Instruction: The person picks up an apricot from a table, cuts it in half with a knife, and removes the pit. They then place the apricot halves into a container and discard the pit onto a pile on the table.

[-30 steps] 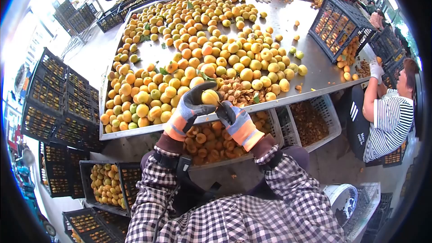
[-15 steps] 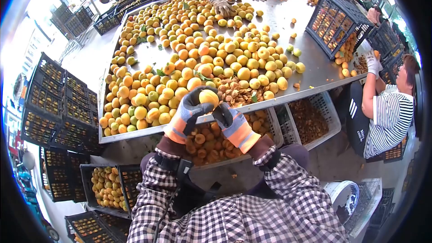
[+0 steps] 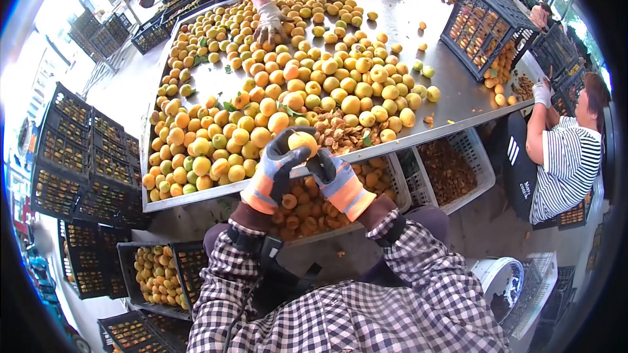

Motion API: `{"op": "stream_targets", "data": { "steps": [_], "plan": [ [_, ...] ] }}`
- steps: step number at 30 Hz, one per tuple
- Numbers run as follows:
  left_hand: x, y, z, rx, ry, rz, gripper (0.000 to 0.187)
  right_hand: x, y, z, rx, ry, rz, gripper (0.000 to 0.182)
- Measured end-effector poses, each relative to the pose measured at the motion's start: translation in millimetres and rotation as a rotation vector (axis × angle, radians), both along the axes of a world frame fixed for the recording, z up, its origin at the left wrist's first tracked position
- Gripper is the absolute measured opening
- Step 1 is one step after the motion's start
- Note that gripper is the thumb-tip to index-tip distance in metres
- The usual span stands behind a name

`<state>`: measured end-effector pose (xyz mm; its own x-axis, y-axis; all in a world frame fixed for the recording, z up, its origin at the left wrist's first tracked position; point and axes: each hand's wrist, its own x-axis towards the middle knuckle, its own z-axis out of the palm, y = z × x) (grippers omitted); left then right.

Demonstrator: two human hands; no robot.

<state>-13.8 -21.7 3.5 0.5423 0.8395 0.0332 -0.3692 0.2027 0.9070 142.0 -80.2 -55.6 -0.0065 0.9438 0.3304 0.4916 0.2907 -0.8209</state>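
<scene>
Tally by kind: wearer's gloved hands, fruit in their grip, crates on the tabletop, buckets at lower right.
Gloved hands (left hand, right hand): 2
Held fruit: 1
Black crate: 1
White bucket: 1
Total: 5

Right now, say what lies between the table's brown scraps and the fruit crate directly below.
The head view shows the table's metal rim there, the right hand nearby.

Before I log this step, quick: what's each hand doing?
Left hand: closed around a yellow fruit.
Right hand: fingers curled; holding unclear.

The sleeves (image 3: 229, 274) are black-and-white checked; the gloves (image 3: 343, 186) look grey, orange and blue.
</scene>
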Motion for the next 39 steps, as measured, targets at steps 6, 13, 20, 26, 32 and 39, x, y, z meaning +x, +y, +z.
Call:
{"op": "stream_targets", "data": {
  "steps": [6, 13, 20, 26, 32, 39],
  "plan": [
    [-6, 6, 9, 0.27, 0.192, -0.011, 0.056, -2, -4, 29, -0.056, -0.073, 0.052, 0.028],
    [30, -23, -8, -0.306, -0.261, 0.081, 0.046, -9, 3, 5, 0.017, 0.109, -0.064, 0.026],
    [7, 3, -4, 0.223, 0.172, 0.049, 0.047, -3, 3, 16, -0.014, -0.1, -0.047, 0.024],
    [26, -14, -10, -0.024, 0.037, 0.14, 0.039, -7, 6, 9, -0.137, -0.06, -0.099, 0.027],
    [17, -9, -15, -0.2, -0.048, -0.016, 0.039, -10, 8, -2, -0.093, -0.091, -0.116, 0.026],
    [17, -1, 1, 0.185, 0.195, 0.149, 0.035, -6, 11, 10, -0.123, -0.158, -0.089, 0.025]
  ]
}}
